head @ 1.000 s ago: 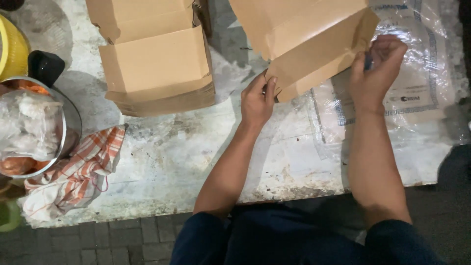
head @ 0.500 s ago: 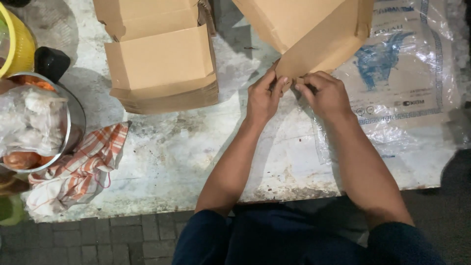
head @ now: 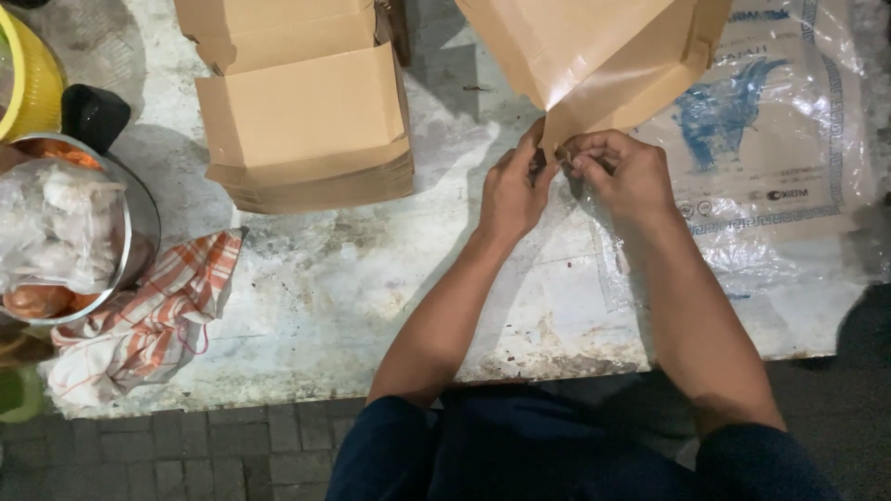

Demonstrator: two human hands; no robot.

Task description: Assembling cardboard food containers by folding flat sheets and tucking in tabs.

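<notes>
At the far-left edge of the worn, whitish stone tabletop (head: 371, 306) a yellow plastic tub (head: 28, 83) is cut off by the frame, with a small black object (head: 93, 116) just beside it and a round metal bowl (head: 139, 218) holding a clear plastic bag of pale food (head: 56, 223) below. A crumpled orange-and-white checked cloth (head: 148, 320) lies at the near-left corner, touching the bowl. Toward the far edge, left of centre, sits a stack of flat folded brown cardboard boxes (head: 306, 111). Right of that, the left hand (head: 513, 190) and the right hand (head: 626, 176) meet at the lower corner of a half-folded brown cardboard box (head: 594, 56), held tilted above the tabletop's far side. The left grip is closed, thumb and fingers pinching that corner; the right grip is likewise curled tight on the same flap edge. Under the right hand, a clear plastic bag printed in blue (head: 770, 158) lies flat, reaching the right edge.
</notes>
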